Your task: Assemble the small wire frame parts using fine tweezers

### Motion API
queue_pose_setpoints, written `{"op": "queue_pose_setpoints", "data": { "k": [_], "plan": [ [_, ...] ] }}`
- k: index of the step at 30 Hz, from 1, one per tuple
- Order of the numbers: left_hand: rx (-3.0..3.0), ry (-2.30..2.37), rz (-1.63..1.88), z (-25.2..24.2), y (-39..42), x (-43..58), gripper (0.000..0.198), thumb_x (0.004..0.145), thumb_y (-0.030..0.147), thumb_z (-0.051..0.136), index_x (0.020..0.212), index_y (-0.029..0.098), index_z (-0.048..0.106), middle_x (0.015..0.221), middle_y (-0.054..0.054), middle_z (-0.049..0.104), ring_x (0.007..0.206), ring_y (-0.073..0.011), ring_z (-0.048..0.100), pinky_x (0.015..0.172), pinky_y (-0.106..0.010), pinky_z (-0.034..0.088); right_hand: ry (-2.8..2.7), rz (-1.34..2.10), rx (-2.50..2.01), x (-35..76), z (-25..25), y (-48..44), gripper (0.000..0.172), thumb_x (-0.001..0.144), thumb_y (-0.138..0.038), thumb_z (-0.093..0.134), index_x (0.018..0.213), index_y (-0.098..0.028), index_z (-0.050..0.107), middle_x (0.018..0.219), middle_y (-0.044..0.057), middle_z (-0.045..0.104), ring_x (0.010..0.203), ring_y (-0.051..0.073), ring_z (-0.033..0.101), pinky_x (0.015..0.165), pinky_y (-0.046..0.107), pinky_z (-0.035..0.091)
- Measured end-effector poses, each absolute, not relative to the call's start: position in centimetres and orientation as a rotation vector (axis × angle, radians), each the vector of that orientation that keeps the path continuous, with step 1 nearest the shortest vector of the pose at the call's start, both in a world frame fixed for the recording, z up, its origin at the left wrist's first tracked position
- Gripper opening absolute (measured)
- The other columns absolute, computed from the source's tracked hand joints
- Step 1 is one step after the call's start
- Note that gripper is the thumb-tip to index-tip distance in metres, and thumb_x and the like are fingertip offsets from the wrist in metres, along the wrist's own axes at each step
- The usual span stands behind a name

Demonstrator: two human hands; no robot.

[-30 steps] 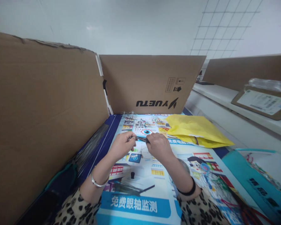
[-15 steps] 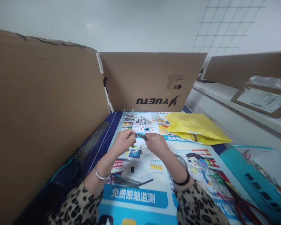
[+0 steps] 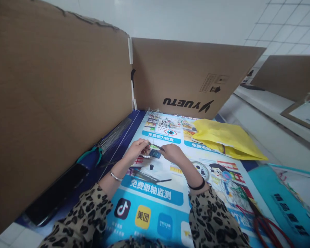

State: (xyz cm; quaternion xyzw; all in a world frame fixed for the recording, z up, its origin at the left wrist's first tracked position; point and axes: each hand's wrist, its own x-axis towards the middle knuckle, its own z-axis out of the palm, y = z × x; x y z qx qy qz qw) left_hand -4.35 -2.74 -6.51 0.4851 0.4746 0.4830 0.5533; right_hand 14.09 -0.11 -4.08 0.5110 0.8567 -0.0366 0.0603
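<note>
My left hand (image 3: 138, 150) pinches one end of a short string of white, pearl-like beads (image 3: 146, 156), which hangs in a curve below the fingers. Wrapped in my right hand (image 3: 172, 152) is a pair of slim dark tweezers (image 3: 157, 146). Their pointed end reaches the left fingertips, where whatever lies between is too small to make out. Both hands are held over a printed poster sheet (image 3: 155, 217) spread across the table.
Cardboard panels (image 3: 67, 75) wall the left and back. Teal-handled pliers (image 3: 99, 155), thin wires (image 3: 116, 134) and a black phone (image 3: 57, 193) lie left. At right are a yellow pouch (image 3: 229, 137), a round clear dish (image 3: 200, 168), red-handled scissors (image 3: 263, 224) and a teal bag (image 3: 276, 199).
The view has turned left and down. My left hand has rolled so the bead string shows more plainly beneath it; the tweezers stay against the left fingertips.
</note>
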Motion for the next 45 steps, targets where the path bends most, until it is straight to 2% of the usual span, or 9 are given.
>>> {"op": "queue_pose_setpoints", "data": {
  "k": [8,11,22,26,27,34,37,40,45],
  "plan": [
    [1.103,1.226,1.285,-9.1,-2.3,-4.3,0.026,0.069,0.039,0.060,0.068,0.013,0.056,0.049,0.003,0.052,0.046,-0.0079,0.048,0.047,-0.019,0.038,2.497,-0.069,1.566,13.7,-5.0,-0.5,0.035,0.087,-0.040,0.034,0.094,-0.021,0.062,0.091,0.008,0.066,0.088,0.020,0.059,0.067,0.027,0.039],
    [1.122,1.229,1.280,-10.0,-1.7,-4.4,0.020,0.070,0.034,0.059,0.071,0.014,0.057,0.051,0.004,0.052,0.044,-0.0081,0.048,0.045,-0.019,0.038,2.440,-0.042,1.587,13.7,-5.3,-0.4,0.033,0.087,-0.039,0.035,0.095,-0.021,0.061,0.094,0.008,0.065,0.089,0.020,0.059,0.067,0.027,0.039],
    [1.496,1.577,1.164,-11.8,-1.0,-5.6,0.017,0.078,0.030,0.049,0.084,0.020,0.061,0.069,0.002,0.062,0.055,-0.0104,0.056,0.057,-0.021,0.042,2.280,-0.089,1.548,14.9,-4.4,0.0,0.034,0.083,-0.046,0.038,0.099,-0.023,0.057,0.096,0.007,0.064,0.088,0.021,0.058,0.065,0.027,0.039],
    [1.799,1.736,1.169,-10.6,-1.5,-6.2,0.021,0.077,0.025,0.051,0.095,0.020,0.061,0.098,-0.004,0.061,0.083,-0.0146,0.057,0.075,-0.024,0.042,2.213,-0.102,1.526,15.8,-3.1,-0.1,0.036,0.083,-0.047,0.037,0.100,-0.023,0.058,0.099,0.008,0.063,0.089,0.021,0.058,0.064,0.027,0.038],
    [1.838,1.777,1.139,-10.1,-1.7,-6.3,0.023,0.077,0.025,0.051,0.098,0.020,0.060,0.103,-0.005,0.059,0.081,-0.0143,0.057,0.075,-0.024,0.042,2.216,-0.098,1.526,16.0,-2.8,-0.1,0.037,0.083,-0.047,0.037,0.101,-0.023,0.058,0.099,0.008,0.063,0.089,0.021,0.058,0.064,0.027,0.038],
    [2.169,1.499,0.622,-6.7,-4.7,-6.7,0.009,0.073,0.027,0.056,0.072,0.023,0.064,0.077,-0.001,0.062,0.073,-0.0157,0.056,0.064,-0.023,0.037,2.324,-0.160,1.443,16.8,-2.0,-0.3,0.036,0.083,-0.049,0.037,0.098,-0.024,0.058,0.099,0.006,0.063,0.087,0.020,0.057,0.062,0.026,0.035],
    [2.286,1.485,0.472,-6.7,-5.1,-6.5,0.010,0.074,0.024,0.053,0.072,0.022,0.063,0.078,-0.002,0.063,0.073,-0.0170,0.056,0.060,-0.023,0.034,2.380,-0.082,1.434,16.4,-2.5,-0.2,0.032,0.085,-0.043,0.038,0.099,-0.023,0.058,0.098,0.007,0.063,0.087,0.020,0.057,0.064,0.027,0.035],
    [2.294,1.646,0.513,-7.6,-4.5,-6.4,0.016,0.079,0.024,0.047,0.081,0.022,0.064,0.084,-0.004,0.062,0.076,-0.0170,0.056,0.061,-0.024,0.034,2.434,0.127,1.454,15.6,-3.2,-0.2,0.026,0.085,-0.030,0.040,0.097,-0.019,0.061,0.094,0.010,0.063,0.089,0.022,0.055,0.071,0.030,0.033],
    [2.370,1.546,0.485,-8.8,-3.8,-6.4,0.019,0.080,0.032,0.048,0.081,0.024,0.066,0.083,-0.003,0.061,0.082,-0.0167,0.055,0.066,-0.024,0.036,2.474,0.243,1.399,14.9,-4.1,0.1,0.029,0.083,-0.015,0.037,0.097,-0.017,0.063,0.094,0.013,0.061,0.092,0.021,0.052,0.075,0.032,0.031]
  ]
}}
